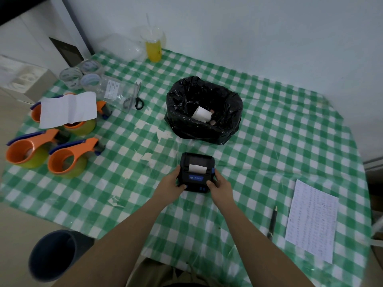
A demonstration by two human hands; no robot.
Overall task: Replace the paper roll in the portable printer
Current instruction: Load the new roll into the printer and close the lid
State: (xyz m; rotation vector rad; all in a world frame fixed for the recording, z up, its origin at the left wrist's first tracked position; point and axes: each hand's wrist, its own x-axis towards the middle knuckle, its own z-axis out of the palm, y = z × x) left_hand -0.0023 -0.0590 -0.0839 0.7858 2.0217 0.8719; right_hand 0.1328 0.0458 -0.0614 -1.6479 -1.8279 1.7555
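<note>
Nearest to us, our left hand point(173, 182) and right hand point(217, 183) grasp the printer point(196, 172) by its two sides on the table point(269, 141), paper point(196, 169) showing at its slot. If we squeeze unevenly, the printer may slide; the cover may pinch the paper crooked.

Your two bare forearms rise from the bottom of the frame and converge just below centre. Your left hand point(173, 183) and right hand point(220, 185) sit level, palms turned inward toward each other, fingers curled in a grip, thumbs on top
</note>
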